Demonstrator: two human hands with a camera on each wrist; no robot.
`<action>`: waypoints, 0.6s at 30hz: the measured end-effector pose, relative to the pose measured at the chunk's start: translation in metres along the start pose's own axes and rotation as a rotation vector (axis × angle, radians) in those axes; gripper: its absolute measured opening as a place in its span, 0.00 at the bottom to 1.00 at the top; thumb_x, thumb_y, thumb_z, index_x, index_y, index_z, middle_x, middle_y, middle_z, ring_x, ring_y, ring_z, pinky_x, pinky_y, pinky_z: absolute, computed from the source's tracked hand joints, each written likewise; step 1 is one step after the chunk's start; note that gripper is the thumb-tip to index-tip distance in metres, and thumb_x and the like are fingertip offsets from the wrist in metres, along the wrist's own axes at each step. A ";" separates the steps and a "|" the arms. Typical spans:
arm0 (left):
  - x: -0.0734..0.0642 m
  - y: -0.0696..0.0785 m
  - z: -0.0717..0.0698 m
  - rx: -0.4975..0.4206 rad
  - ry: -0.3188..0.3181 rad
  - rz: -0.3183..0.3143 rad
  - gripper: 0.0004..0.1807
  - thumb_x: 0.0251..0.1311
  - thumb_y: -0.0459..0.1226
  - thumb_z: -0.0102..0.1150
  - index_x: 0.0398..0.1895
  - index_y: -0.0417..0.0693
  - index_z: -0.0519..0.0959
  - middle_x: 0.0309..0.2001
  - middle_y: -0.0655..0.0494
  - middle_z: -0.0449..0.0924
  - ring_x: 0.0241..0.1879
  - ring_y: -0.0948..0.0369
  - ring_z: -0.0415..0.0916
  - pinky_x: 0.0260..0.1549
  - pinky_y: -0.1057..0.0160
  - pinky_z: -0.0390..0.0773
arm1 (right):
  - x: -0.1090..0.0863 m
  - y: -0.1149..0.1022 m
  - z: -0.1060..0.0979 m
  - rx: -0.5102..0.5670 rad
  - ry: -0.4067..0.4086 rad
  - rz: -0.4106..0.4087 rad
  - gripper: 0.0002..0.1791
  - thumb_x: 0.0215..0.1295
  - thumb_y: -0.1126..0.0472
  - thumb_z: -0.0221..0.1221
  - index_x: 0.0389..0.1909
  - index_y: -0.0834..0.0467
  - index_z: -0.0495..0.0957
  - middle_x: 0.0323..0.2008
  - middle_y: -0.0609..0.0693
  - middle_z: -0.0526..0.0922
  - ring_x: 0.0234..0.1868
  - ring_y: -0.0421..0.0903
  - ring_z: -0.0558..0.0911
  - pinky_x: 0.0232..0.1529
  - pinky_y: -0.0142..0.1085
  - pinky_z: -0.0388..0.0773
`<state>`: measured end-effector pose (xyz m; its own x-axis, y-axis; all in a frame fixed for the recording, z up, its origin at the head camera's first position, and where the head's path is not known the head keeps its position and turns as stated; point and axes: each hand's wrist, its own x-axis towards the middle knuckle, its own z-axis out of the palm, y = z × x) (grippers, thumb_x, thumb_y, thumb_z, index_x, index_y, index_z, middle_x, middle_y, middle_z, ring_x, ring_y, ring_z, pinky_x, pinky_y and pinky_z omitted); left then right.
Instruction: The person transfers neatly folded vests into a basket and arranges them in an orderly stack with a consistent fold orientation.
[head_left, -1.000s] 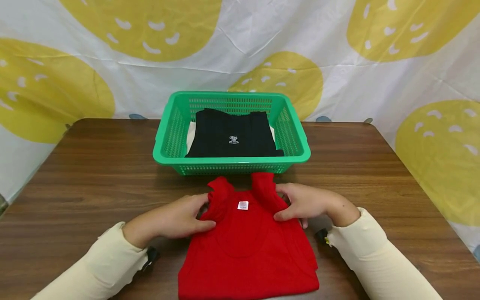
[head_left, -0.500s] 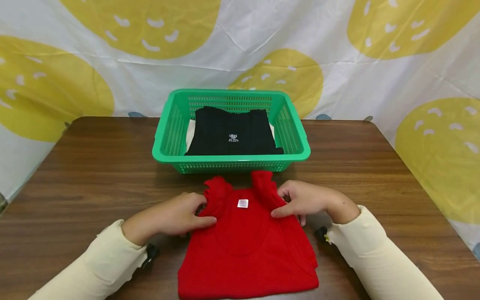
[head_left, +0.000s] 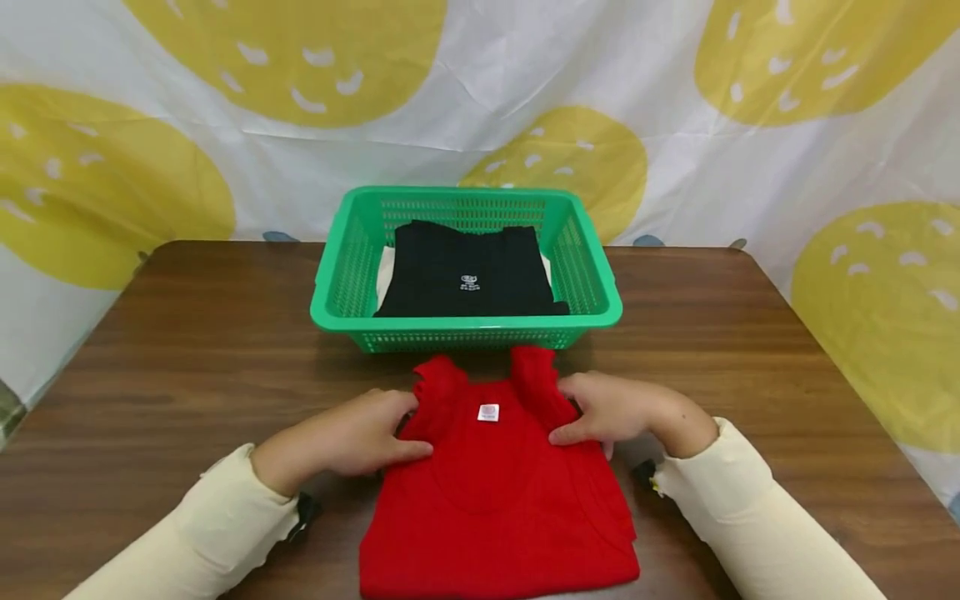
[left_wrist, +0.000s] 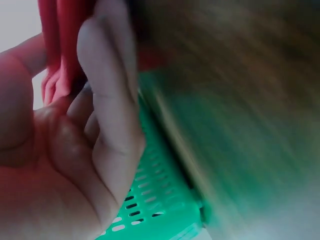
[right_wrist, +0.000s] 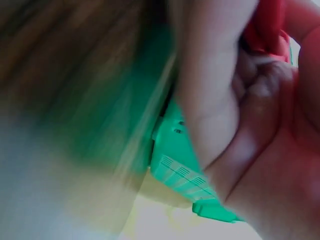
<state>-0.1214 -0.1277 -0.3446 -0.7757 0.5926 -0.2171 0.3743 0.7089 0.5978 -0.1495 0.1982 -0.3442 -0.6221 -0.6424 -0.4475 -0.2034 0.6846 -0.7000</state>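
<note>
A folded red tank top (head_left: 495, 500) lies on the brown table in the head view, with a small white label at its neckline. My left hand (head_left: 360, 433) grips its left side near the shoulder strap, thumb on top and the other fingers partly hidden beneath. My right hand (head_left: 618, 408) holds the opposite side in the same manner. Red cloth (left_wrist: 62, 50) shows between thumb and fingers in the left wrist view. In the right wrist view, red fabric (right_wrist: 267, 27) sits between the curled fingers and the thumb.
Just beyond the straps stands a green plastic basket (head_left: 467, 321). It contains a folded black garment (head_left: 468, 267) with a white print, over something cream-coloured. The wooden table (head_left: 187, 350) reaches a white curtain (head_left: 487, 58) with yellow shapes behind it.
The head view has shifted slightly. Both hands keep their hold on the tank top, with barely any movement of the straps.
</note>
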 end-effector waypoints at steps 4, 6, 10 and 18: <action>-0.006 -0.001 -0.003 -0.058 0.001 -0.011 0.12 0.60 0.40 0.68 0.34 0.44 0.75 0.20 0.58 0.75 0.15 0.65 0.72 0.23 0.65 0.75 | -0.006 -0.003 0.000 -0.006 0.013 -0.063 0.13 0.65 0.58 0.65 0.45 0.59 0.74 0.32 0.48 0.83 0.26 0.44 0.85 0.26 0.40 0.84; -0.010 -0.002 -0.006 -0.107 0.001 -0.021 0.12 0.60 0.40 0.68 0.35 0.44 0.75 0.20 0.57 0.75 0.13 0.63 0.72 0.22 0.64 0.77 | -0.011 -0.005 0.000 0.011 0.024 -0.083 0.14 0.66 0.57 0.65 0.45 0.59 0.74 0.32 0.48 0.84 0.26 0.45 0.86 0.28 0.40 0.85; -0.018 -0.004 -0.011 -0.156 0.027 -0.004 0.11 0.61 0.40 0.67 0.36 0.43 0.76 0.21 0.58 0.77 0.14 0.63 0.73 0.23 0.63 0.78 | -0.021 -0.007 0.002 0.003 0.061 -0.121 0.13 0.67 0.55 0.64 0.44 0.59 0.74 0.31 0.47 0.84 0.27 0.43 0.85 0.34 0.35 0.83; -0.030 0.003 -0.027 -0.188 0.056 0.010 0.14 0.62 0.43 0.66 0.41 0.43 0.77 0.28 0.58 0.81 0.26 0.62 0.76 0.29 0.64 0.79 | -0.039 -0.015 0.004 0.046 0.127 -0.182 0.14 0.70 0.55 0.60 0.52 0.55 0.73 0.40 0.46 0.84 0.38 0.43 0.83 0.42 0.33 0.80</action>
<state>-0.1106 -0.1533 -0.3152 -0.8017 0.5730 -0.1702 0.2847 0.6164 0.7342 -0.1192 0.2110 -0.3184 -0.6692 -0.7035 -0.2395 -0.2883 0.5429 -0.7888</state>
